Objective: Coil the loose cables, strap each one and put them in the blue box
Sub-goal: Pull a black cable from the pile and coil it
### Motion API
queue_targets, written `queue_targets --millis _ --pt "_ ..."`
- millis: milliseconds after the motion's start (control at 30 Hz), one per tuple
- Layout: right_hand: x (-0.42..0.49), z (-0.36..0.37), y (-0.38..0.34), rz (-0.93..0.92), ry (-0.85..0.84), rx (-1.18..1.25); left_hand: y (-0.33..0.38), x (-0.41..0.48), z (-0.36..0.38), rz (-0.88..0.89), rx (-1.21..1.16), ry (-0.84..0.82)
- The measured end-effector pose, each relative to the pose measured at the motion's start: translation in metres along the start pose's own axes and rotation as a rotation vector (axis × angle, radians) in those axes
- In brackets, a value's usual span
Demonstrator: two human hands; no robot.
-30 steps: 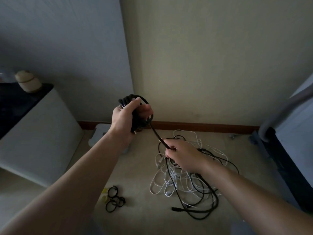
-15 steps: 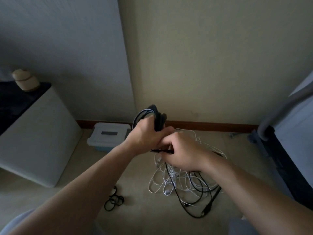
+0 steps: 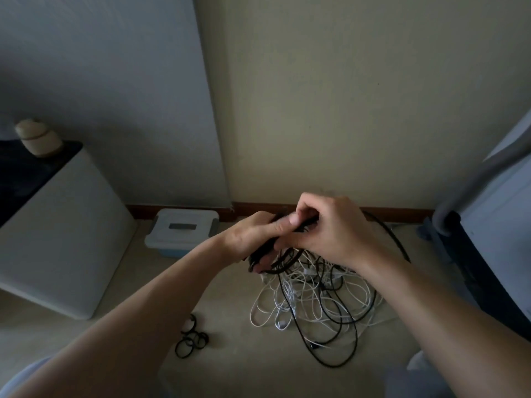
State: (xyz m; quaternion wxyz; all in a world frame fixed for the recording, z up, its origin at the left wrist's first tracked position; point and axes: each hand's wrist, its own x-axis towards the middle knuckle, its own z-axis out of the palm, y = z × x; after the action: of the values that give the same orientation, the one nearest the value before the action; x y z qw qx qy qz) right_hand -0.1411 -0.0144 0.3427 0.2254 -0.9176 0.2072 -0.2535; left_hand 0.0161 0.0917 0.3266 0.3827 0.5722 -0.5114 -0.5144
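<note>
Coil (image 3: 260,257) now lower, right hand (image 3: 330,228) overlapping left hand (image 3: 250,238).

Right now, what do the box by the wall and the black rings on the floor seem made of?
The box looks like moulded plastic: smooth pale lid with rounded corners over a blue base. The black rings look like thin matte loops, perhaps elastic or strap fabric; dim light leaves it open.
</note>
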Motion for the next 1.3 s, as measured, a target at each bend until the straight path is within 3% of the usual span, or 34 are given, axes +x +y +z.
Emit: queue_targets --millis 100,233,433,700,933,1100,1200,1300 --pt "0.003 -0.001 0.005 0.017 -0.072 0.221 0.002 -0.001 -0.001 -0.047 0.087 -0.068" --pt "0.006 -0.002 0.015 0.016 -0.103 0.302 -0.002 -0.003 -0.004 -0.097 0.033 -0.081" --pt "0.004 -0.009 0.039 0.152 -0.122 0.065 0.002 -0.006 -0.004 -0.106 -0.014 -0.138" --pt "0.007 -0.007 0.035 0.091 0.032 0.243 0.004 -0.006 -0.008 -0.074 -0.074 -0.174" --pt "0.0 0.021 0.04 0.202 -0.132 0.41 0.012 -0.01 -0.008 -0.017 -0.422 -0.211" --pt "-0.004 0.044 0.03 0.416 -0.131 0.807 0.013 -0.01 -0.01 0.048 -0.648 -0.06" --pt "-0.012 0.046 0.03 0.504 -0.266 0.753 0.017 -0.009 -0.013 0.124 -0.793 0.061" --pt "-0.015 0.048 0.025 0.515 -0.291 0.665 0.017 -0.008 -0.013 0.159 -0.836 0.227"
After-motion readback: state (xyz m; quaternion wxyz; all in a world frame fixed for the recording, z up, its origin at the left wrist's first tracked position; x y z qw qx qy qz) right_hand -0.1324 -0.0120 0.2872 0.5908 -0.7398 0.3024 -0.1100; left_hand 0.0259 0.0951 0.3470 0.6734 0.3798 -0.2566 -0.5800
